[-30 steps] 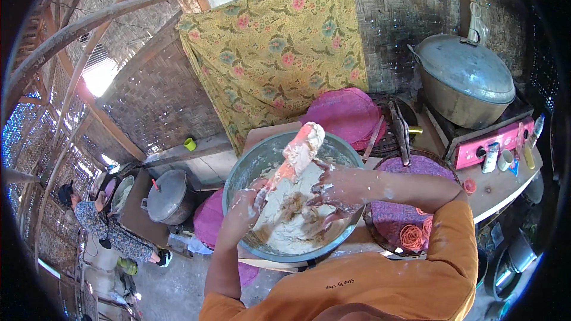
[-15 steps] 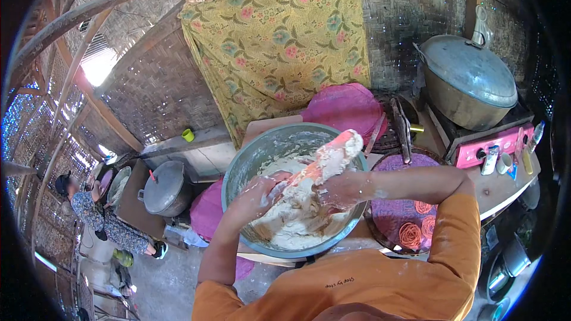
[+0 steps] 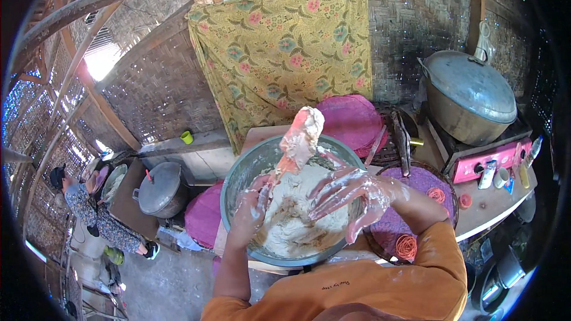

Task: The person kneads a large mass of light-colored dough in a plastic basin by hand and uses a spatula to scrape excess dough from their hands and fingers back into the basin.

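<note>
Gripping a batter-coated spatula (image 3: pixel 300 139) upright, the left hand (image 3: pixel 253 205) is working pale dough (image 3: pixel 300 223) in the metal bowl (image 3: pixel 235 181) beneath, right hand (image 3: pixel 351 193) spreading wide just beside, dough looking clumpy, partly mixed, more kneading likely left.

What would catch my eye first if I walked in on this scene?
Probably the big round metal bowl of pale dough at the centre, where the dough-smeared left hand lifts a dough-coated orange spatula and the open right hand hovers over the dough. Behind it hangs a yellow floral cloth; at upper right a large lidded metal pot sits on a pink stove.
</note>
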